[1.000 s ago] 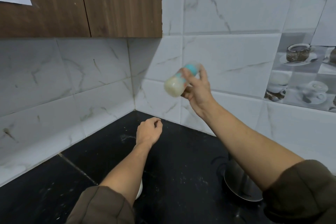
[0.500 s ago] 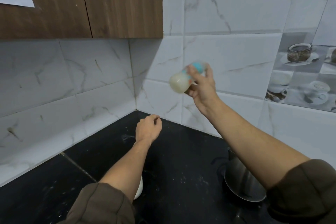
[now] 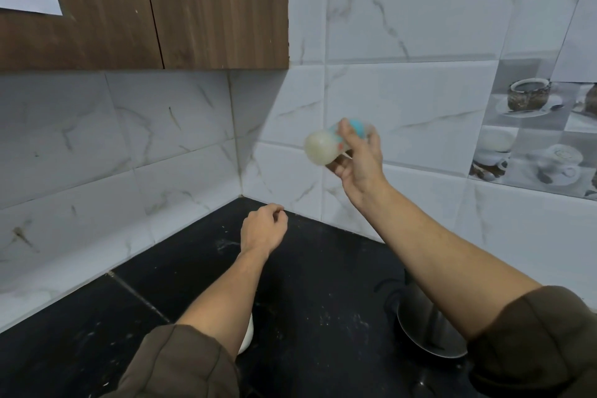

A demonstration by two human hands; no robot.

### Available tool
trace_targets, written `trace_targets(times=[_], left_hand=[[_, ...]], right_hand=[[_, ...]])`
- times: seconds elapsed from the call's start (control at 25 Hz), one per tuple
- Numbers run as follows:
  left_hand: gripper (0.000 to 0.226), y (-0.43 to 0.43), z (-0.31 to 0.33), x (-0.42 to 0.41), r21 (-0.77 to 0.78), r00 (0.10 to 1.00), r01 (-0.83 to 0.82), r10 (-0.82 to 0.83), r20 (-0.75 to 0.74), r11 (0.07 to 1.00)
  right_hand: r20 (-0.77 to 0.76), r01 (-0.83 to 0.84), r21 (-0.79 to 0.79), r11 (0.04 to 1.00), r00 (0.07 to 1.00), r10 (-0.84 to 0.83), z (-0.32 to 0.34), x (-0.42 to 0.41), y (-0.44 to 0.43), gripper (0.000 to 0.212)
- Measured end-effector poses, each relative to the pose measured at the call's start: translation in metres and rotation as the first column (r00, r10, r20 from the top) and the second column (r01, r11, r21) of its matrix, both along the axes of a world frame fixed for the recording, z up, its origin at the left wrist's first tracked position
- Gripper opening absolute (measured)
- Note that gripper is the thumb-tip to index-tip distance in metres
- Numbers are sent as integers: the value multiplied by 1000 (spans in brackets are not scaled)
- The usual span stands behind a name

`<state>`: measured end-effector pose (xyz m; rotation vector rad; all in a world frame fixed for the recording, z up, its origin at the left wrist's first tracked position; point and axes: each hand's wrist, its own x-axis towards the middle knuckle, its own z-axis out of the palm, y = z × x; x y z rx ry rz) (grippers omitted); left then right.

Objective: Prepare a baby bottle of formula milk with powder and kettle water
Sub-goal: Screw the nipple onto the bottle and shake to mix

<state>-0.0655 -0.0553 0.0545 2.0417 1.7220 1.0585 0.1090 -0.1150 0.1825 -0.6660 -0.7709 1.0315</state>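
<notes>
My right hand [image 3: 358,161] is raised in front of the tiled wall and grips a baby bottle [image 3: 323,145]. The bottle is tipped on its side, its milky white base toward me and its blue collar behind my fingers; it is motion-blurred. My left hand [image 3: 263,229] hovers lower over the black counter [image 3: 323,284], fingers loosely curled with nothing in them. A steel kettle [image 3: 423,329] stands on the counter under my right forearm, partly hidden by it.
A white container [image 3: 247,338] peeks out from under my left forearm. Brown wooden cabinets [image 3: 161,6] hang overhead at the left. Marble-look tiles form the corner walls; decorative cup tiles [image 3: 533,132] are at the right.
The bottle in my right hand has shifted to the right and tilted flatter, its base swinging toward me. My left hand has stayed almost still.
</notes>
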Motion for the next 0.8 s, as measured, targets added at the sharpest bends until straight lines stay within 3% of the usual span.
trace_targets(times=[0.08, 0.16, 0.24, 0.28, 0.36, 0.44, 0.52, 0.6, 0.72, 0.76, 0.8], left_hand=[[35, -3, 0, -1, -1, 1000, -14, 14, -8, 1000], [32, -1, -2, -1, -15, 1000, -13, 12, -25, 1000], [25, 0, -4, 0, -35, 998, -4, 2, -69, 999], [24, -1, -5, 0, -41, 997, -4, 0, -82, 999], [29, 1, -11, -2, -41, 998, -6, 3, -59, 999], [34, 1, -19, -5, -52, 1000, 0, -1, -27, 999], [35, 1, -23, -7, -61, 1000, -10, 8, -21, 998], [32, 4, -29, -10, -72, 999, -17, 15, -29, 997], [26, 5, -39, -13, -101, 997, -20, 12, -78, 995], [28, 5, -42, -16, -107, 997, -25, 16, -78, 994], [31, 5, -46, -19, -112, 998, -29, 22, -64, 993]], right_hand=[[-74, 35, -40, 999, 997, -38, -3, -2, 3, 81], [187, -99, -94, 991, 976, 115, -11, -5, -7, 77], [516, -262, -168, 950, 798, 312, -22, -9, -21, 78], [566, -301, -178, 937, 748, 347, -27, -9, -22, 78], [434, -228, -113, 967, 864, 255, -32, -7, -17, 79], [149, -36, -90, 995, 988, 49, -33, -6, -3, 83], [-35, 70, -131, 989, 997, -75, -37, -6, 10, 85], [90, -29, -187, 982, 995, 47, -46, -12, 5, 77], [469, -266, -289, 920, 798, 378, -66, -19, -16, 70], [477, -281, -288, 915, 787, 392, -73, -17, -16, 72], [418, -243, -267, 933, 843, 339, -76, -16, -14, 75]])
